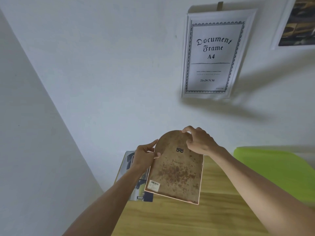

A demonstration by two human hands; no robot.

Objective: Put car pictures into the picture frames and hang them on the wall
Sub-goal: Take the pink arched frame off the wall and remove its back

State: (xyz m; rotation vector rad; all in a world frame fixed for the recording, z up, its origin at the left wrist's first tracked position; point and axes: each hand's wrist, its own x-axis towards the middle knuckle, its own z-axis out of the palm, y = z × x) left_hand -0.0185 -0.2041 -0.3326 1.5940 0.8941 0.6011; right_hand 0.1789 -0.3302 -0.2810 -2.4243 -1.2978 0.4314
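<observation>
— Head view: what do the hands grasp?
— The left hand (144,155) pinches the left edge and the right hand (198,142) grips the rounded top of an arch-topped frame (175,169), back outward, held above the wooden table (179,222).
— Around that frame?
— Pictures (134,169) lie just behind-left of it; a white document frame (213,55) hangs on the wall above.

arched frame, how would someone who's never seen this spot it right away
Above the wooden table, both hands hold up the arched frame. Its brown, stained backing faces the camera, with a small metal hanger near the top and a barcode sticker at the lower left. Unlike the rectangular white document frame on the wall, its top is rounded.
</observation>
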